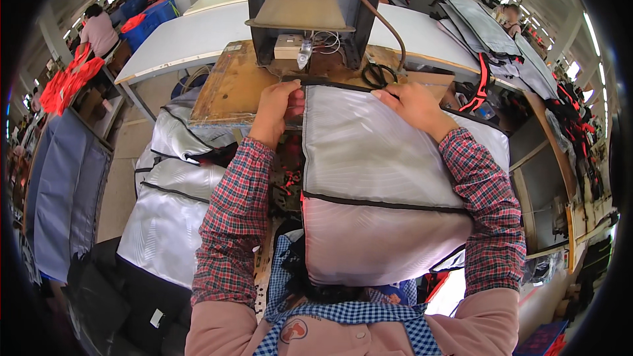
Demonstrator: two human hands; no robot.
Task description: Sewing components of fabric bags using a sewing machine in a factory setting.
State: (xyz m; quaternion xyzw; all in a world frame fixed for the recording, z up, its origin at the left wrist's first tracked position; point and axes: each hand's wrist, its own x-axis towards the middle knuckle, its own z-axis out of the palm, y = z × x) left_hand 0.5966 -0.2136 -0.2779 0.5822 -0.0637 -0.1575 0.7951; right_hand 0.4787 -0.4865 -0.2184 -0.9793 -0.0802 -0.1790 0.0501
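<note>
A silvery fabric panel (pixel 369 145) with black edging lies across my lap and up against a worn wooden table (pixel 231 92). At its far left corner, my left hand (pixel 280 107) is closed, pinching the black edge between thumb and fingers. My right hand (pixel 415 107) is closed on the same far edge, further right, thumb on top; its fingertips are hidden beneath the fabric. A machine tip (pixel 304 55) with a small metal end stands just beyond the edge, under a funnel-shaped cover (pixel 300 3). Black-handled scissors (pixel 379 76) lie beyond my right hand.
More silver panels (pixel 175 217) are heaped to my left, above black fabric (pixel 125 296). White tables (pixel 178 43) stand behind the machine, with grey panels (pixel 481 23) stacked at the right. Orange-red fabric (pixel 71 82) hangs at far left, near a seated person (pixel 100 31).
</note>
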